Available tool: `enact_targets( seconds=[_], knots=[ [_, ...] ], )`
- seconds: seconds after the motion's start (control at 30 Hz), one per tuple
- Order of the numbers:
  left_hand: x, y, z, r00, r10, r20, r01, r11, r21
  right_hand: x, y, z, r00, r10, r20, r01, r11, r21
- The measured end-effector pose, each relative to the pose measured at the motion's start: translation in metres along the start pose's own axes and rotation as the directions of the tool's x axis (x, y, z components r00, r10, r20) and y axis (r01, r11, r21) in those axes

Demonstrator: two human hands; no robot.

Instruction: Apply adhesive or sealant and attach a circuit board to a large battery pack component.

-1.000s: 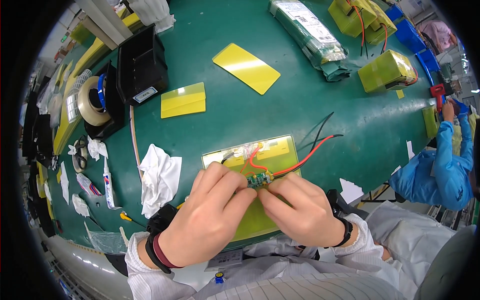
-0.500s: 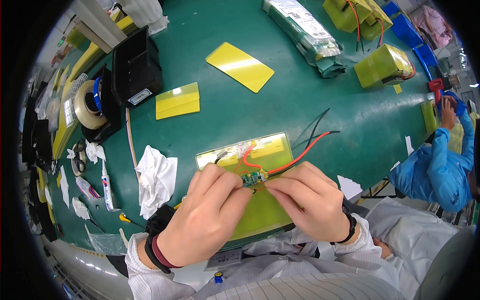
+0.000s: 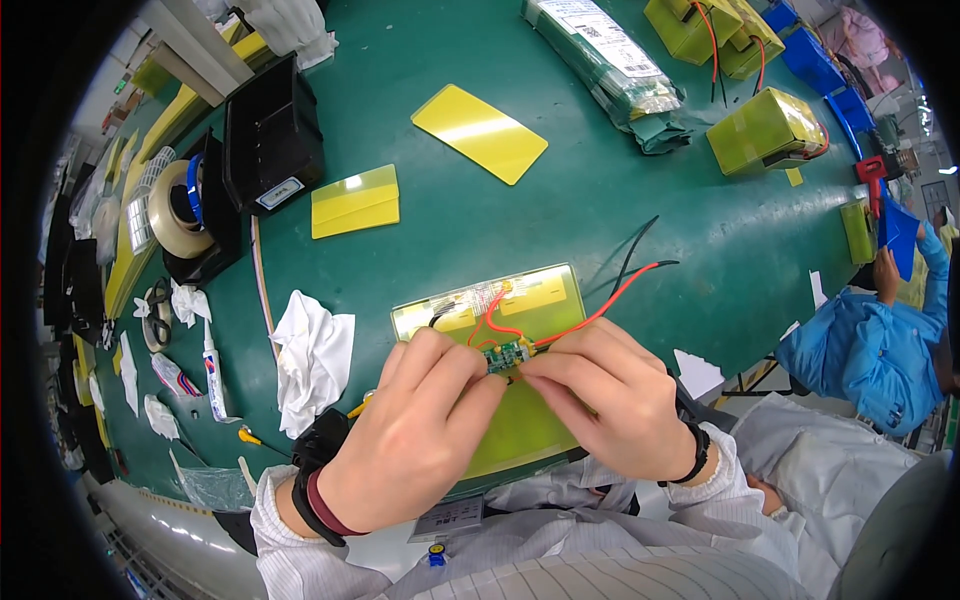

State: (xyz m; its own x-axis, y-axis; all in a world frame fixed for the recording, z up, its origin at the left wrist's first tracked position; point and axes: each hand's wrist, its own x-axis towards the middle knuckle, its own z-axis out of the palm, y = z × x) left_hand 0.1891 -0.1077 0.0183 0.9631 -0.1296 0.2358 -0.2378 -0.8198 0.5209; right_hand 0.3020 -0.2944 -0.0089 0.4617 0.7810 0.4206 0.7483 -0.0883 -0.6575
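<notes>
Two narrow pinches meet just below the centre of the frame. The left hand (image 3: 415, 430) holds the left end of a small green circuit board (image 3: 508, 354) between thumb and forefinger. The right hand (image 3: 620, 400) has its fingertips close together at the board's right end; whether they are fully closed, and on what, cannot be told. The board is above a flat yellow-green battery pack (image 3: 520, 440), which lies in the lower middle of the frame. A thick red wire (image 3: 610, 312) and a black wire (image 3: 632, 262) reach up and right from near the right hand.

The step in hand looks like setting the board and its wiring in position by touch. The next move seems to call for a steady left pinch and small, gentle fingertip shifts on the right, without tugging the wires.

Farther out on the green counter (image 3: 450, 230), a crumpled white cloth (image 3: 315, 350) lies to the left. Two yellow sheets, one large (image 3: 480, 134) and one smaller (image 3: 355, 202), lie above centre. A black bin (image 3: 275, 135) sits upper left, a wrapped package (image 3: 605, 65) upper right. At the right edge is another person in a blue jacket (image 3: 865, 345).
</notes>
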Motion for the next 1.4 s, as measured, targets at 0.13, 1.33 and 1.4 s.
enact_targets(
  seconds=[0.13, 1.33, 1.4],
  knots=[
    [-0.002, -0.002, 0.0, 0.998, 0.054, 0.039, -0.055, 0.998, 0.005, 0.0, 0.0, -0.002, 1.0, 0.008, -0.014, -0.008, 1.0, -0.001],
    [0.0, -0.001, 0.002, 0.999, 0.035, -0.005, -0.035, 0.999, 0.003, -0.001, 0.005, 0.006, 0.998, -0.034, 0.048, 0.033, 0.999, 0.021],
    [-0.001, -0.001, 0.003, 0.999, 0.031, -0.017, -0.031, 1.0, 0.007, 0.001, 0.007, 0.003, 0.999, -0.034, 0.038, 0.032, 0.998, 0.054]
  ],
)
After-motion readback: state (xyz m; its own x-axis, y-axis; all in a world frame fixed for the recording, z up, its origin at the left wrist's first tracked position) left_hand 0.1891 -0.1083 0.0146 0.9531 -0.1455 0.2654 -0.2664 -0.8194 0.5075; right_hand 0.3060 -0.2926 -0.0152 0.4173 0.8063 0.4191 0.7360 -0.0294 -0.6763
